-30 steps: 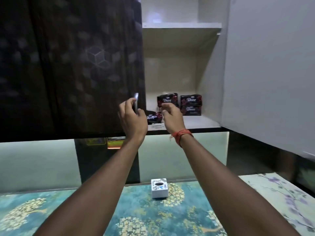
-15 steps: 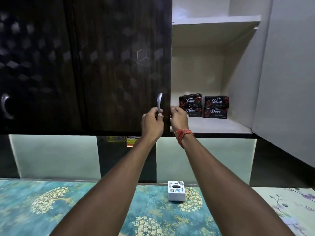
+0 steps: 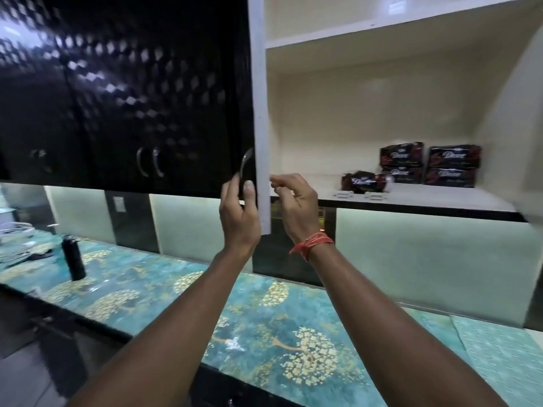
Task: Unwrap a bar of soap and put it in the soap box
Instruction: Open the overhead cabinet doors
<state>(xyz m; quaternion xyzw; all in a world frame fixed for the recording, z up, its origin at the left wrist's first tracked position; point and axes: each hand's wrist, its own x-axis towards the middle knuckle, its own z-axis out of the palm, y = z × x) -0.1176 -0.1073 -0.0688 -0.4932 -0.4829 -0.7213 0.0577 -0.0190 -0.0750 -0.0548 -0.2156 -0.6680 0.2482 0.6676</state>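
Note:
Several dark Dove soap packets are stacked at the back right of the open cupboard's lower shelf. One loose soap packet lies in front of the stack. My left hand is raised and pinches the lower end of the metal handle on the dark cupboard door, which stands edge-on to me. My right hand hovers just right of the door's white edge with its fingers loosely spread and nothing in them. It is well left of the packets. No soap box is in view.
Two small white fittings sit near the shelf's front edge. A black bottle stands on the teal patterned counter at the left. More closed dark doors with handles lie further left. The right door hangs open.
The left door has swung wider, from face-on to edge-on, with my left hand on its handle. The view has shifted left. The white box on the counter has dropped out of sight.

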